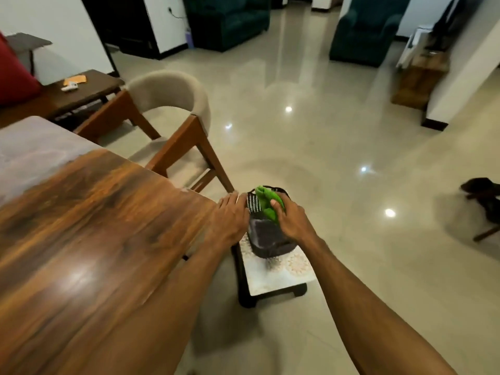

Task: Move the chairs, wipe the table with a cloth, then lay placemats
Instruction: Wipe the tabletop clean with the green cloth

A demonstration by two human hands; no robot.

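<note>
A glossy wooden table (89,226) fills the left of the view. My left hand (231,216) rests flat on its right corner with the fingers straight. Just beyond that corner a dark mesh basket (266,239) stands on a small stool with a patterned top (278,274). My right hand (290,221) grips a green cloth (266,197) at the basket's mouth. A chair with a beige curved back and wooden legs (173,117) stands away from the table's far side. Placemats are not visible.
Shiny tiled floor (338,158) stretches ahead and to the right. A low wooden bench (81,90) with small items stands at the back left. Dark green sofas (365,31) are at the back. Another dark chair (484,204) sits at the right edge, and a wooden cabinet (419,77) at the far right.
</note>
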